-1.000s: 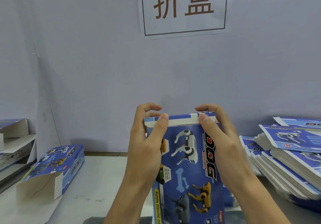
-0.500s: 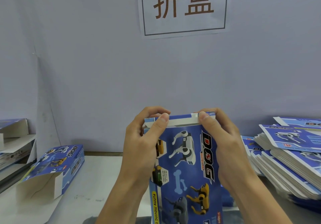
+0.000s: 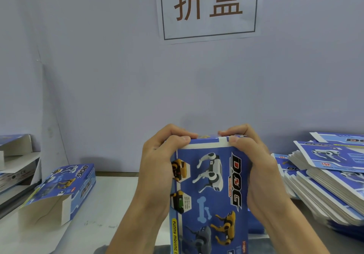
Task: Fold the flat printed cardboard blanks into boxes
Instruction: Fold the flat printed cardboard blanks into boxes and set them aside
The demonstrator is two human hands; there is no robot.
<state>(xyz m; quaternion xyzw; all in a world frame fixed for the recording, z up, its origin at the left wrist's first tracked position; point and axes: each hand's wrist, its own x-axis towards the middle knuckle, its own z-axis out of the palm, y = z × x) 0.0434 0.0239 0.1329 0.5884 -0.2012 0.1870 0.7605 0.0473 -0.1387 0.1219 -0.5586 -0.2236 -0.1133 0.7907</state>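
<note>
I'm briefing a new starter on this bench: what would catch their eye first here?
First, the blue printed box held upright at centre, the left hand and right hand curled over its top end. Above it, a white paper sign with two large brown characters hangs on the wall. A tall stack of flat blanks leans at the right, and a folded box with an open end lies on the table at left.

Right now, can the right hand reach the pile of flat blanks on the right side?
Probably not yet: the right hand is busy gripping the box. The pile of flat blanks lies beside it, with nothing between.
</note>
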